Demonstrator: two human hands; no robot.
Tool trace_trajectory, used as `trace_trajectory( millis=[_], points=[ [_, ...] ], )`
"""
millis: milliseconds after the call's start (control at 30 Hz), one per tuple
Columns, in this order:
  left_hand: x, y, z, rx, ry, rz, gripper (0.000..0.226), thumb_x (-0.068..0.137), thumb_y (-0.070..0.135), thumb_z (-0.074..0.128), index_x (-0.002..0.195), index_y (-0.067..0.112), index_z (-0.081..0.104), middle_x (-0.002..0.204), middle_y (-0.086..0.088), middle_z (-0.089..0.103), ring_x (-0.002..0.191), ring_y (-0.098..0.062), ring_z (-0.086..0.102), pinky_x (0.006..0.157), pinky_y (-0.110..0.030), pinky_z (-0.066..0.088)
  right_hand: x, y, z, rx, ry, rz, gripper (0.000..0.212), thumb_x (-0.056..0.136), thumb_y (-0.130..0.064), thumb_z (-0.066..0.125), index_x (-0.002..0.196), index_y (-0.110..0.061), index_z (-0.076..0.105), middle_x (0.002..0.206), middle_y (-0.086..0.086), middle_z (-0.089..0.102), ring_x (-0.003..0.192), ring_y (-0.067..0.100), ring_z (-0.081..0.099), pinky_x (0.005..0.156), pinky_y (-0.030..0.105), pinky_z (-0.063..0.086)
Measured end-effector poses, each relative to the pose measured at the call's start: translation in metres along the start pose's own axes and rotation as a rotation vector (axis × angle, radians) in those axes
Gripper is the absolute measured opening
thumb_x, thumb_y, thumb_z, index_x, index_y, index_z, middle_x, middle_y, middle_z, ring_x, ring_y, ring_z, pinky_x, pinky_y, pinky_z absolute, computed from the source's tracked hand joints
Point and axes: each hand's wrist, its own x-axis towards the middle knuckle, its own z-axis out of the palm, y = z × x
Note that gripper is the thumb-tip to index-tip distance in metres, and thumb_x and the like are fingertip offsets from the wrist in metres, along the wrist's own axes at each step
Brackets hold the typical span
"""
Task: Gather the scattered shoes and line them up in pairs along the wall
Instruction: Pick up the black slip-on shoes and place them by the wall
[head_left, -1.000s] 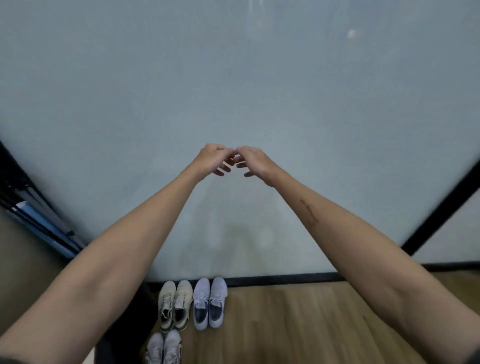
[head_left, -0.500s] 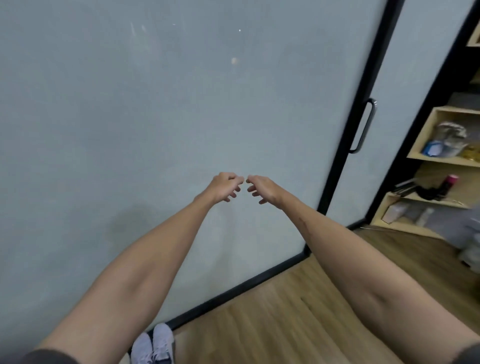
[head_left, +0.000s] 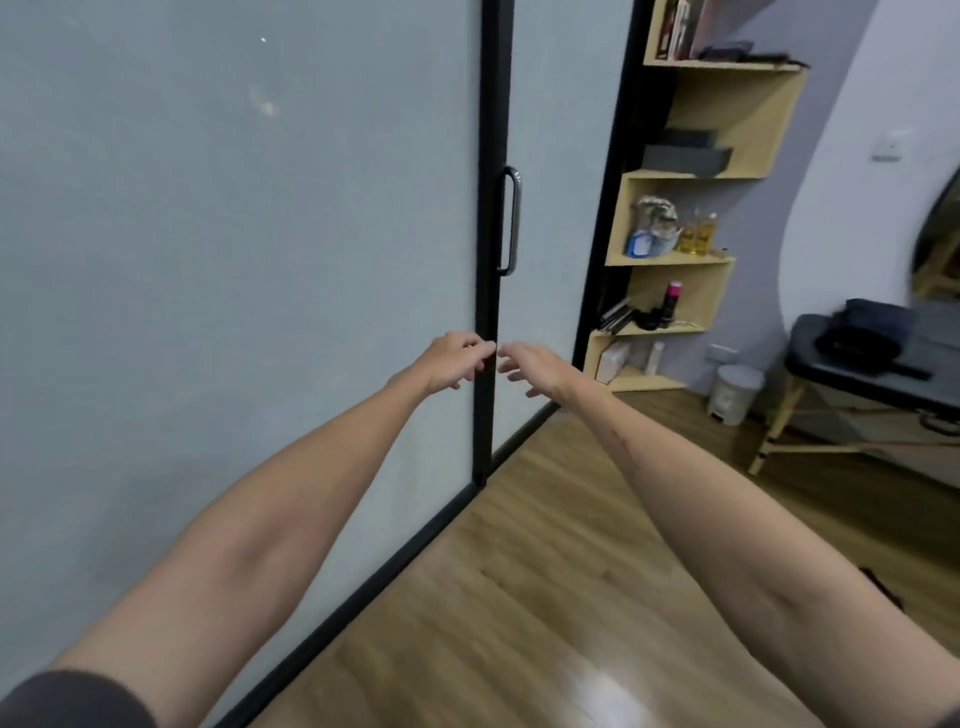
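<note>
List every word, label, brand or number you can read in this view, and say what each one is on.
No text can be read in this view.
Books on the top wooden shelf: spines too blurred to read.
Blue-and-white packet on the middle shelf: any print too small to tell.
Pink-capped dark bottle: no legible label.
White pedal bin: no marking visible.
Left hand and right hand: both empty, nothing written.

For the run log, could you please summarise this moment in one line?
left hand: empty | right hand: empty | shoes: none in view
</note>
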Motion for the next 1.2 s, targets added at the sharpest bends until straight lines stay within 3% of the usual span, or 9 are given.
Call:
trace_trajectory(
  millis=[133, 267, 367, 433, 500, 633, 867, 1067, 1200],
  points=[
    [0.040, 0.039, 0.070, 0.015, -0.110, 0.047, 0.031, 0.088, 0.048, 0.048, 0.097, 0.022, 0.064, 0.096, -0.002, 0.066, 0.079, -0.016, 0.061, 0.065, -0.030, 0.049, -0.010, 0.056, -0.069, 0.019, 0.099, 0.101, 0.053, 0.094, -0.052, 0.033, 0.132, -0.020, 0.050, 0.125, 0.003, 0.059, 0.113, 0.021, 0.055, 0.089, 0.040, 0.046],
    [0.074, 0.072, 0.137, 0.064, -0.240, 0.069, 0.038, 0.091, 0.047, 0.047, 0.105, 0.016, 0.063, 0.096, -0.002, 0.065, 0.079, -0.016, 0.062, 0.067, -0.028, 0.046, -0.028, 0.107, -0.127, -0.004, 0.208, 0.167, 0.051, 0.092, -0.051, 0.034, 0.127, -0.019, 0.054, 0.120, 0.005, 0.060, 0.100, 0.018, 0.058, 0.077, 0.035, 0.046],
    [0.097, 0.088, 0.190, 0.202, -0.375, 0.120, 0.032, 0.093, 0.042, 0.048, 0.095, 0.013, 0.062, 0.089, -0.004, 0.064, 0.075, -0.018, 0.062, 0.060, -0.026, 0.045, -0.041, 0.149, -0.159, -0.175, 0.242, 0.212, 0.050, 0.097, -0.047, 0.032, 0.126, -0.015, 0.057, 0.128, 0.012, 0.059, 0.104, 0.025, 0.057, 0.084, 0.034, 0.043],
    [0.112, 0.095, 0.228, 0.383, -0.487, 0.166, 0.025, 0.093, 0.039, 0.050, 0.089, 0.018, 0.062, 0.091, -0.008, 0.068, 0.077, -0.022, 0.065, 0.072, -0.030, 0.052, -0.048, 0.177, -0.174, -0.401, 0.149, 0.308, 0.051, 0.099, -0.044, 0.034, 0.133, -0.011, 0.053, 0.134, 0.015, 0.055, 0.116, 0.031, 0.056, 0.094, 0.036, 0.042],
    [0.129, 0.100, 0.266, 0.549, -0.573, 0.208, 0.021, 0.091, 0.038, 0.053, 0.086, 0.020, 0.064, 0.091, -0.012, 0.071, 0.080, -0.026, 0.069, 0.083, -0.035, 0.055, -0.051, 0.202, -0.185, -0.582, -0.006, 0.448, 0.051, 0.099, -0.043, 0.037, 0.133, -0.010, 0.053, 0.124, 0.014, 0.061, 0.105, 0.029, 0.063, 0.087, 0.036, 0.046],
    [0.166, 0.115, 0.339, 0.622, -0.725, 0.283, 0.019, 0.088, 0.037, 0.056, 0.081, 0.022, 0.065, 0.091, -0.009, 0.070, 0.072, -0.021, 0.071, 0.065, -0.033, 0.056, -0.052, 0.244, -0.211, -0.536, -0.123, 0.646, 0.046, 0.097, -0.041, 0.044, 0.131, -0.011, 0.053, 0.111, 0.010, 0.063, 0.086, 0.023, 0.065, 0.074, 0.034, 0.053],
    [0.251, 0.140, 0.417, 0.405, -0.745, 0.410, 0.014, 0.090, 0.026, 0.057, 0.087, 0.019, 0.069, 0.096, -0.007, 0.069, 0.071, -0.018, 0.067, 0.073, -0.033, 0.056, -0.028, 0.304, -0.279, -0.357, 0.182, 0.716, 0.039, 0.099, -0.035, 0.043, 0.123, -0.010, 0.060, 0.118, 0.013, 0.064, 0.104, 0.029, 0.062, 0.093, 0.044, 0.051],
    [0.332, 0.156, 0.457, 0.357, -0.788, 0.477, 0.017, 0.090, 0.016, 0.055, 0.087, 0.013, 0.071, 0.096, -0.009, 0.069, 0.076, -0.016, 0.061, 0.073, -0.029, 0.051, 0.008, 0.339, -0.328, -0.227, 0.451, 0.761, 0.035, 0.099, -0.029, 0.044, 0.107, -0.001, 0.065, 0.105, 0.018, 0.068, 0.092, 0.031, 0.067, 0.089, 0.044, 0.052],
    [0.370, 0.167, 0.488, 0.356, -0.799, 0.514, 0.022, 0.089, 0.002, 0.052, 0.093, 0.004, 0.074, 0.096, -0.014, 0.071, 0.090, -0.026, 0.065, 0.076, -0.029, 0.051, 0.035, 0.361, -0.351, -0.195, 0.515, 0.801, 0.032, 0.097, -0.027, 0.046, 0.100, -0.002, 0.066, 0.100, 0.017, 0.070, 0.091, 0.031, 0.067, 0.082, 0.032, 0.053]
  ],
)
